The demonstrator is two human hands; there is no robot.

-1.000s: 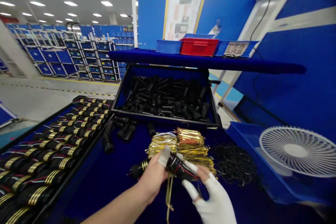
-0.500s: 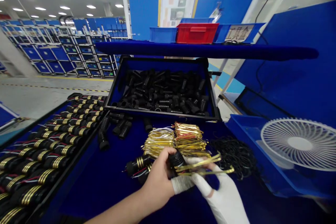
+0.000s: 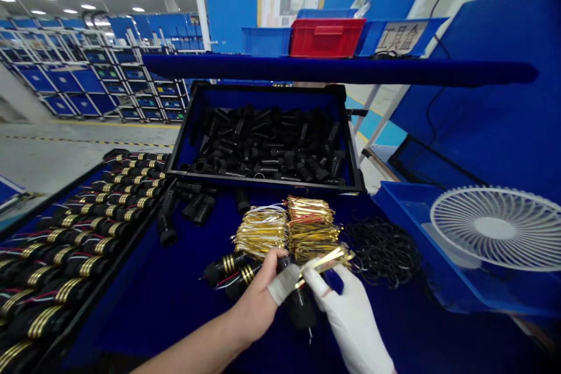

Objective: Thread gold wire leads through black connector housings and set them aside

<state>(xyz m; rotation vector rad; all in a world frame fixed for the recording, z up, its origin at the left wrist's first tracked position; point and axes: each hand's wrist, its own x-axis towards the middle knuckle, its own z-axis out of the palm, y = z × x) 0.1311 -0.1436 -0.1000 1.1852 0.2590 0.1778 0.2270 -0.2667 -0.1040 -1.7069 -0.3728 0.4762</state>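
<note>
My left hand (image 3: 262, 295), bare but for grey tape round a finger, is closed round a black ribbed tube (image 3: 301, 307) with a pale wire end at its bottom. Gold strips (image 3: 326, 258) stick out to the right from the tube, pinched in the white-gloved fingers of my right hand (image 3: 339, 301). Just left of my hands lie two black tubes (image 3: 228, 267) with gold bands and thin wires. Behind my hands, bundles of gold strips (image 3: 262, 229) rest on the blue tabletop, some with white and some with red wires.
A tray (image 3: 79, 228) of gold-banded tubes stands at left. A bin (image 3: 263, 184) of black ribbed tubes is at the back. Black bands (image 3: 381, 251) lie in a pile beside a blue tub with a white fan (image 3: 495, 228). Above, a shelf holds a red box (image 3: 326, 38).
The tube in my left hand has swung, so its lower part now points down toward me. My right fingers have brought the spread gold strips closer together. The view has shifted slightly.
</note>
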